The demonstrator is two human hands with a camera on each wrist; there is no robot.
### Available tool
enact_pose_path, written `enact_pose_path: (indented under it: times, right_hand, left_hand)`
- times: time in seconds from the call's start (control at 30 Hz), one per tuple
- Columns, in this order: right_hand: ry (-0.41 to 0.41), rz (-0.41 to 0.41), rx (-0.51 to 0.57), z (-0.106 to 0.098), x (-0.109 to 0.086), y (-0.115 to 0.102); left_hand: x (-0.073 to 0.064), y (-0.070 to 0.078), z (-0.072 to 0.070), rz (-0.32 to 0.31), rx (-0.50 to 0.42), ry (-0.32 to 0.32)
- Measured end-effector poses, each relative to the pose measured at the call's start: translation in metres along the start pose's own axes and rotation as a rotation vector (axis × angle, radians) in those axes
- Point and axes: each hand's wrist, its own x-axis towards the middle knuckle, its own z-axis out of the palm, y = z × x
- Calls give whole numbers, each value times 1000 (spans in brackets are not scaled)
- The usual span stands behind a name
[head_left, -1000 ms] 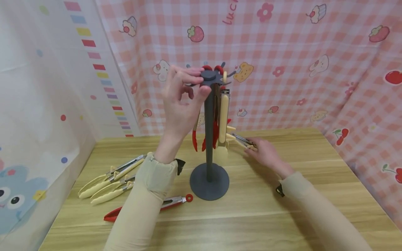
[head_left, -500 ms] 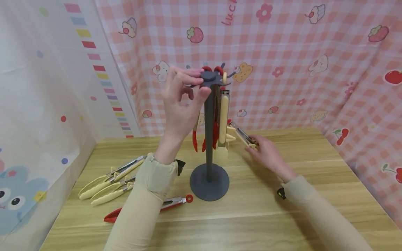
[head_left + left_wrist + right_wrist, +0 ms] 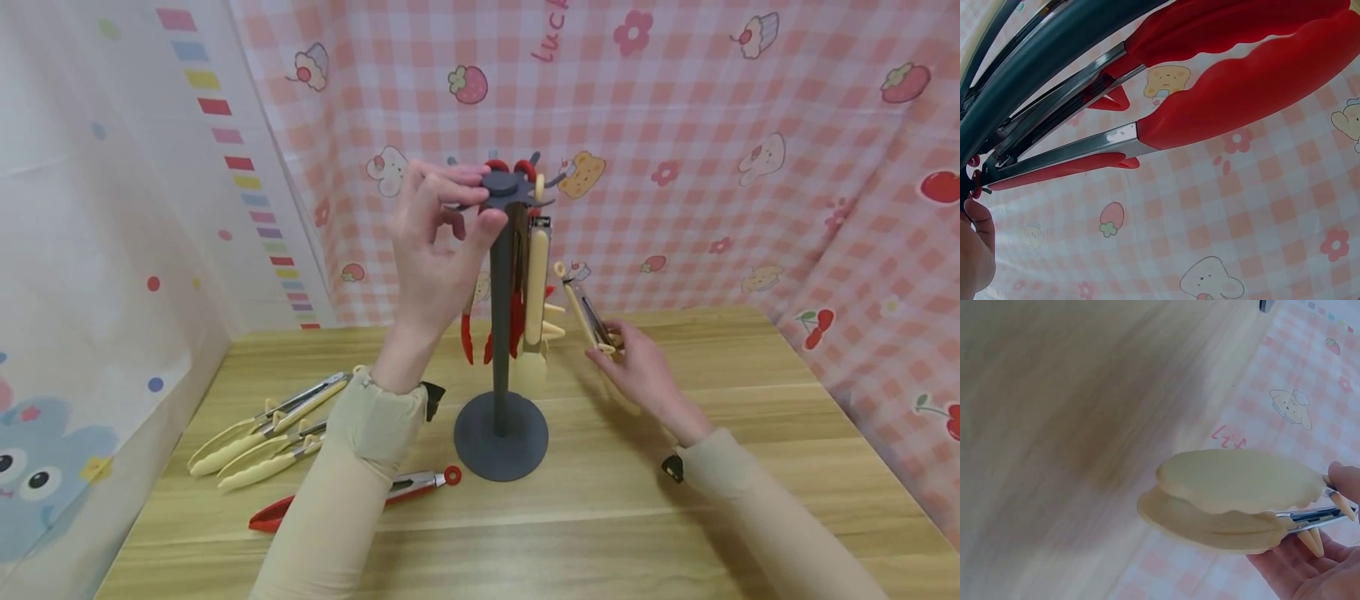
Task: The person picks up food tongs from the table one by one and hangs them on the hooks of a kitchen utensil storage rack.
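My left hand (image 3: pixel 431 258) pinches the hooked top of a dark grey stand (image 3: pixel 501 350) between fingers and thumb. Red-tipped tongs (image 3: pixel 517 325) and cream tongs (image 3: pixel 537 283) hang from its hooks. In the left wrist view, red tongs (image 3: pixel 1241 94) fill the upper part, beside the dark pole (image 3: pixel 1041 69). To the right of the stand, my right hand (image 3: pixel 641 375) grips another pair of cream tongs (image 3: pixel 581 308), ring end up and tilted toward the stand. The right wrist view shows these tongs' scalloped heads (image 3: pixel 1241 481) slightly parted, above the wooden table.
Two pairs of cream tongs (image 3: pixel 258 454) lie at the table's left, partly behind my left sleeve. Red tongs (image 3: pixel 412 486) lie in front of the stand's round base (image 3: pixel 501 450), partly covered by that sleeve. A pink checked curtain (image 3: pixel 675 167) hangs behind the wooden table (image 3: pixel 600 517).
The cream tongs in my right hand have swung up, their ring end rising from behind the hanging tongs into clear view. My left hand has stayed on the stand's top.
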Motion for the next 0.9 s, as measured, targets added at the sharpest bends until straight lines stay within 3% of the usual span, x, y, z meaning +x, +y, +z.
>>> enact_pose_path:
  times: [0.33, 0.9]
  right_hand:
    - [74, 10, 66, -4, -5, -9]
    - [217, -75, 157, -6, -17, -33]
  left_hand:
    - [0, 1, 0, 0, -2, 1]
    - [0, 1, 0, 5, -2, -3]
